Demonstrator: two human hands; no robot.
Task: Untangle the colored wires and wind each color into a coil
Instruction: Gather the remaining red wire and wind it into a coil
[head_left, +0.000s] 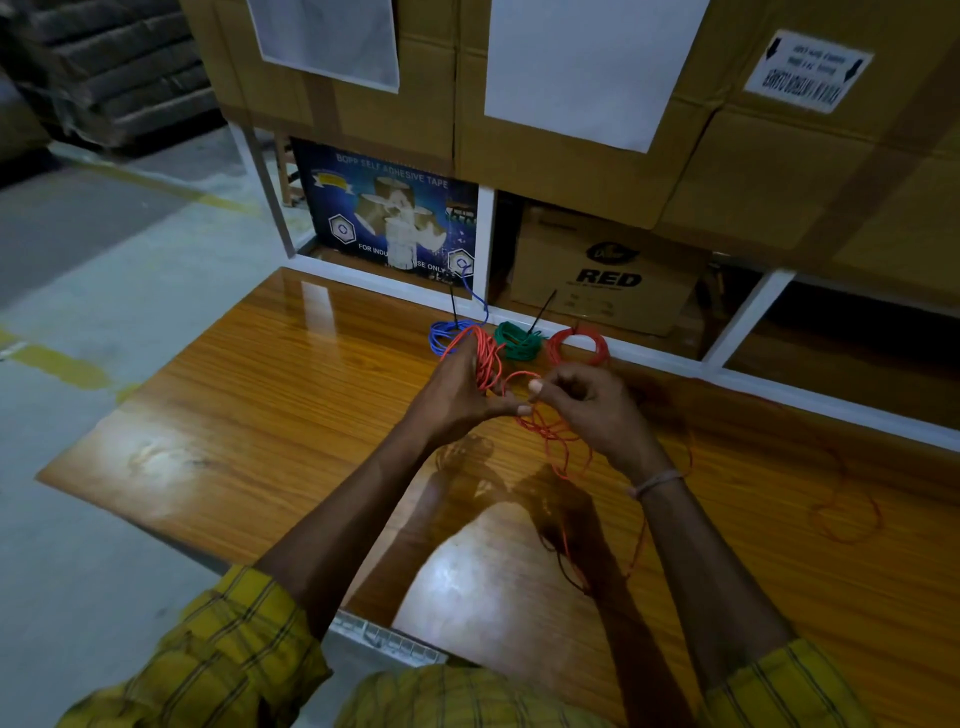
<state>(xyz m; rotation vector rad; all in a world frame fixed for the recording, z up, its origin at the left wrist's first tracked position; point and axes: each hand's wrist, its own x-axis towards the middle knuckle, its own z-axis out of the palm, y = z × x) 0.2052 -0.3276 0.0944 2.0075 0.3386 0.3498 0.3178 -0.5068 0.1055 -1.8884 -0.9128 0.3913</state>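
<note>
Head view, looking down on a glossy wooden table with 2 bare hands raised over its middle. The left hand is closed around a bundle of orange-red wire loops, several turns gathered together and standing up out of its grip. The right hand pinches the same orange-red wire between thumb and forefinger, its other fingers curled in; the 2 hands are just beside each other, nearly touching at the fingertips. Below them the loose orange-red wire hangs in a tangle of overlapping loops down to the tabletop, and 1 strand trails on along the table to the right, where it is dim and hard to follow.

At the table's far edge lie 3 finished coils in a row: 1 blue coil on the left, 1 green coil in the middle, 1 red coil on the right. The blue and green coils each have a black tie sticking up from them, 2 ties in all; a loose blue end rises from the blue coil. The blue coil sits partly behind the held loops.

A thin band circles the right wrist. Both forearms come out of yellow checked sleeves. Behind the table, a shelf holds 1 blue printed tape carton and 1 brown box marked RED, with larger cardboard boxes stacked above.
</note>
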